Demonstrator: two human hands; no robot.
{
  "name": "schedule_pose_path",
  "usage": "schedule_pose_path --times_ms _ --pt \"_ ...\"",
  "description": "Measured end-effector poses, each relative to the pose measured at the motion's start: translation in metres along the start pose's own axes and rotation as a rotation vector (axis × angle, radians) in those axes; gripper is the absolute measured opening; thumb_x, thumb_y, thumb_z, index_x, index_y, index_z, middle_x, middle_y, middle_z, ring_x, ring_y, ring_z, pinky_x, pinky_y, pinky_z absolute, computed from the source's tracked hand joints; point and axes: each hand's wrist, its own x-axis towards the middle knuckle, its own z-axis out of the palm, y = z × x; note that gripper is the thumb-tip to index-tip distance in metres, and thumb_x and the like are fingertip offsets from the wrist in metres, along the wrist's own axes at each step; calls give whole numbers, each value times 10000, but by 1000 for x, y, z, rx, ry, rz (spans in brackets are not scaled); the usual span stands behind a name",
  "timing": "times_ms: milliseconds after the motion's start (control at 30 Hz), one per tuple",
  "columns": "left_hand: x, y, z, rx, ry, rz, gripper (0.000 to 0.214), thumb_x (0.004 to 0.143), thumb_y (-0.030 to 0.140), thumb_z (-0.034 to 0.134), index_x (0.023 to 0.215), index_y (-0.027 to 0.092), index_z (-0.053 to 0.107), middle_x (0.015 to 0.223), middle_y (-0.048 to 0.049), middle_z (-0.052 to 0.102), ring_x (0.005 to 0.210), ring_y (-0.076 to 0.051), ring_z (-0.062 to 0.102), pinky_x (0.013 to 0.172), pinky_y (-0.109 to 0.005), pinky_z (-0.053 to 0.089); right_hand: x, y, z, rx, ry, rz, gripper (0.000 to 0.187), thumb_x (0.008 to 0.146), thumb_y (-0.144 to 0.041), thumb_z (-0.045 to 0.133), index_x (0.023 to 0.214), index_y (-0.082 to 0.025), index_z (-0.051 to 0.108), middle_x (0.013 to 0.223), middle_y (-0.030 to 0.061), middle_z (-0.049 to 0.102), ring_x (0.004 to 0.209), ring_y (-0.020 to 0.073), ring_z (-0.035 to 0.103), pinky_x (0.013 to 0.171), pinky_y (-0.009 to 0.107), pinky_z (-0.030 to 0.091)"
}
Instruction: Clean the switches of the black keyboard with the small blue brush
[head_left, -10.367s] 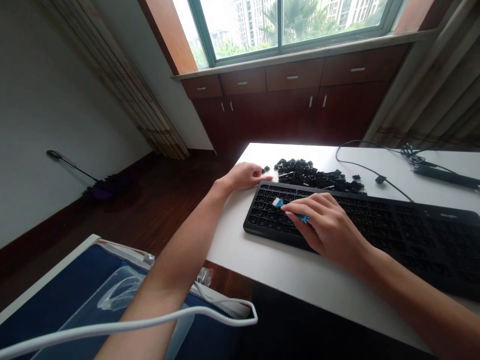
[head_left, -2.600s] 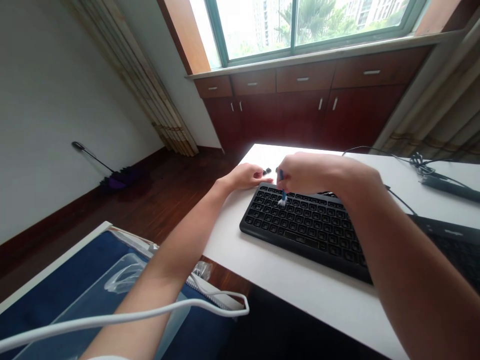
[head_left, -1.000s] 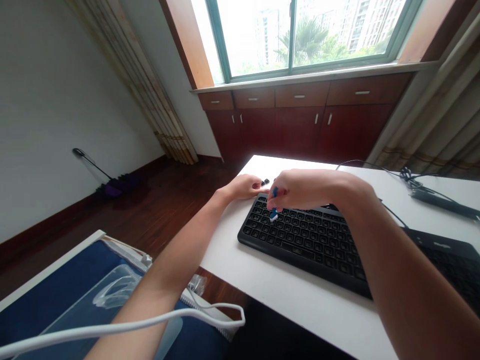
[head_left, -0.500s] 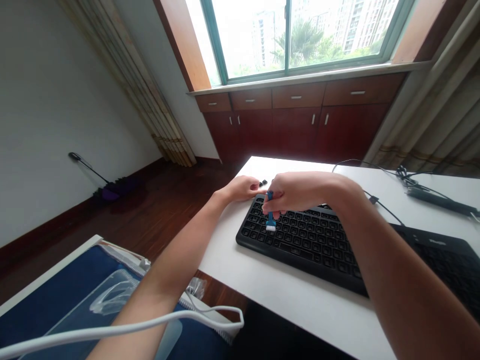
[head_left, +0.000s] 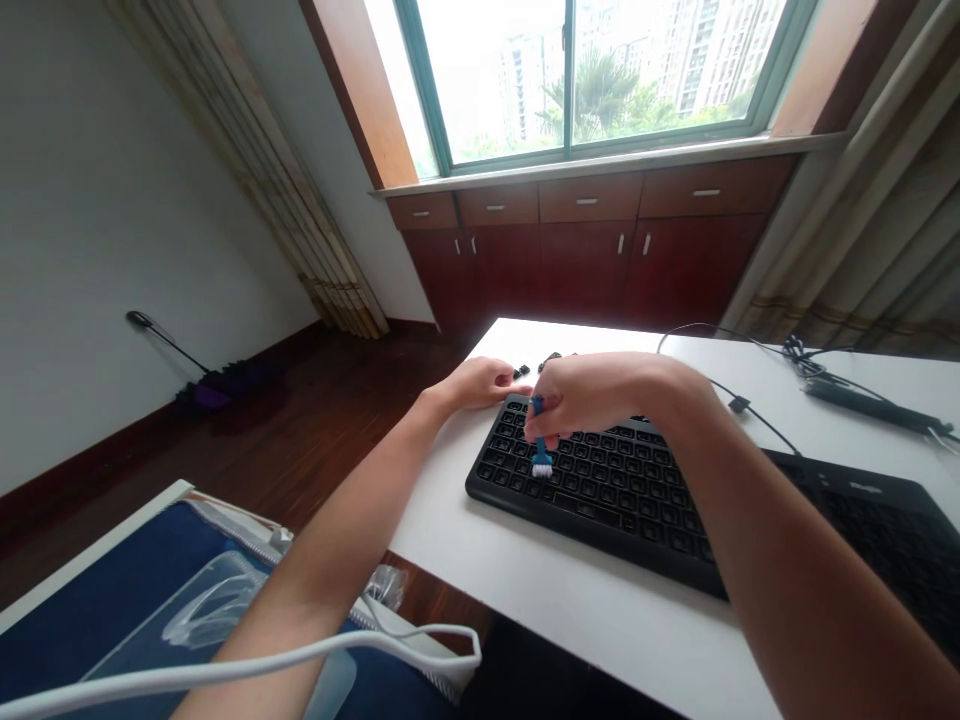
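A black keyboard [head_left: 592, 548] with its keycaps off over much of the visible part lies on the white table. My right hand [head_left: 559, 402] is closed around a small blue brush [head_left: 541, 460]; its white bristles point down at the bare key sockets near the front left. My left hand [head_left: 480, 383] holds the keyboard's back left corner, fingers partly curled and one lying along the edge. Several small black pieces, which look like keycaps [head_left: 521, 371], lie just beyond the hands. My right forearm hides part of the keyboard.
A cable and a black power strip [head_left: 874, 405] lie on the white table [head_left: 450, 540] at the right. Close by at lower left are a blue zipped case [head_left: 150, 570], clear plastic and a white tube [head_left: 247, 665]. Red cabinets [head_left: 517, 270] stand under the window.
The brush has shifted slightly towards the keyboard's front edge, still in my right hand. My left hand keeps its place at the corner. The view has tilted a little.
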Motion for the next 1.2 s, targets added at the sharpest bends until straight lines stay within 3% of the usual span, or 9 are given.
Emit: schedule_pose_path --times_ms 133,200,333,500,633,733,900,1067,1200 --pt "1 2 1 56 4 -24 509 807 631 585 620 160 531 606 -24 532 576 -122 385 577 -298 232 5 1 2 -190 332 237 230 852 -318 561 903 -184 740 839 99 693 639 176 577 530 286 347" --pt "0 3 0 53 0 -34 524 808 646 579 621 160 523 607 -25 531 571 -118 381 575 -301 229 4 4 0 -211 441 257 231 854 -294 549 925 -180 737 851 110 692 639 177 573 526 287 345" --pt "0 3 0 69 0 -33 519 810 640 585 629 158 521 608 -25 530 582 -117 381 579 -303 228 0 11 -4 -33 337 161 296 873 -416 544 945 -201 734 814 79 699 565 141 543 493 273 341" --pt "0 2 1 67 -6 -25 482 820 600 581 641 155 536 641 -32 553 594 -120 398 581 -297 236 3 16 -3 48 156 37 331 854 -499 566 850 -222 748 792 52 706 635 154 585 545 269 381" --pt "0 3 0 66 5 -40 541 805 664 572 623 157 528 617 -31 536 581 -121 392 571 -297 225 11 20 0 -32 331 191 278 874 -396 543 939 -206 735 879 81 709 627 148 565 526 268 365" --pt "0 4 0 67 -3 -37 549 803 675 575 631 156 535 620 -31 533 585 -120 384 576 -302 222 10 22 0 -36 438 202 305 891 -397 505 966 -202 728 894 90 705 593 136 534 504 269 350" --pt "0 4 1 50 4 -29 519 810 641 590 629 157 531 621 -34 531 596 -124 383 587 -304 227 8 21 1 -9 259 120 261 854 -400 553 888 -209 727 785 57 688 561 131 518 487 271 331" --pt "0 6 1 39 14 -37 537 803 656 591 613 159 518 612 -33 528 583 -122 375 578 -308 214 9 20 0 -90 462 209 262 875 -350 519 931 -198 725 848 81 693 559 126 499 496 280 331" --pt "-1 7 0 49 6 -27 533 819 642 586 615 155 516 614 -26 518 589 -111 359 584 -307 214 2 22 -5 19 364 115 332 884 -458 517 894 -201 727 804 68 696 556 125 520 498 275 345"
